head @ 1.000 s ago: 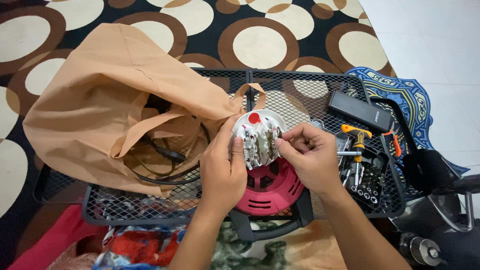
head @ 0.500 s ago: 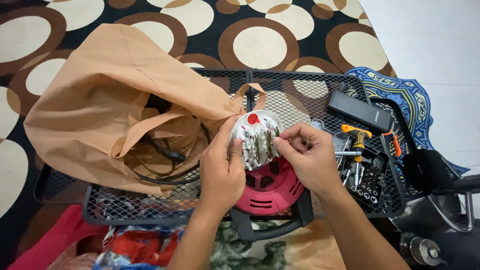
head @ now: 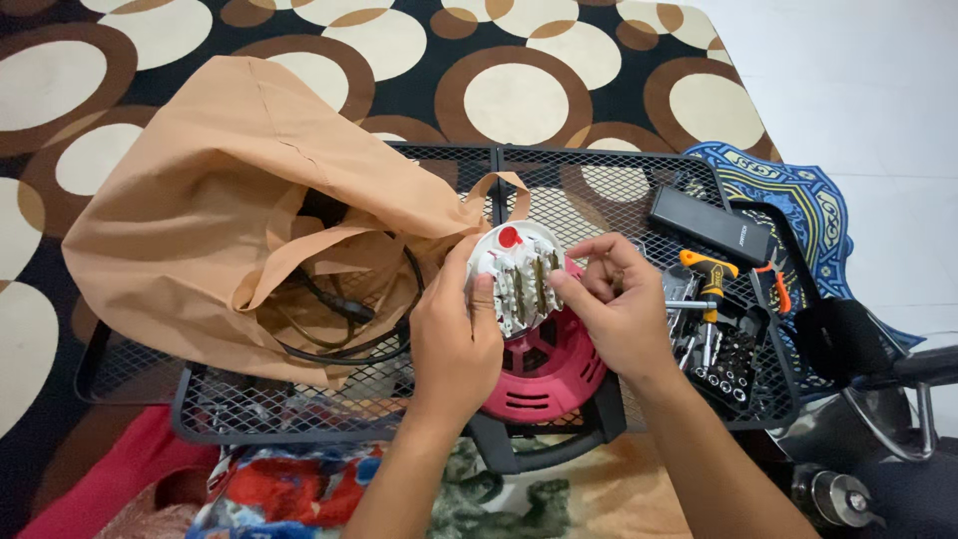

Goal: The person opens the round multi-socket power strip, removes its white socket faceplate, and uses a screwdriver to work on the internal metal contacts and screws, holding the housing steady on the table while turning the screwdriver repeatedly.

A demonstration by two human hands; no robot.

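Left hand: grip closed around the left edge of a white round socket plate, thumb laid on its face. The plate, with metal contact strips and a red button at 12 o'clock, is held tilted above the pink cable reel, near the centre of the black mesh surface.

Right hand: fingertips pinched at the plate's right edge; what they pinch cannot be told.

At 9 o'clock of the plate: tan cloth bag, open, black cable coiled inside.

At 3 o'clock: orange-handled screwdriver, black bit set, black oblong case at 2 o'clock.

Under the surface: brown-and-cream circle carpet; blue patterned mat at 3 o'clock.
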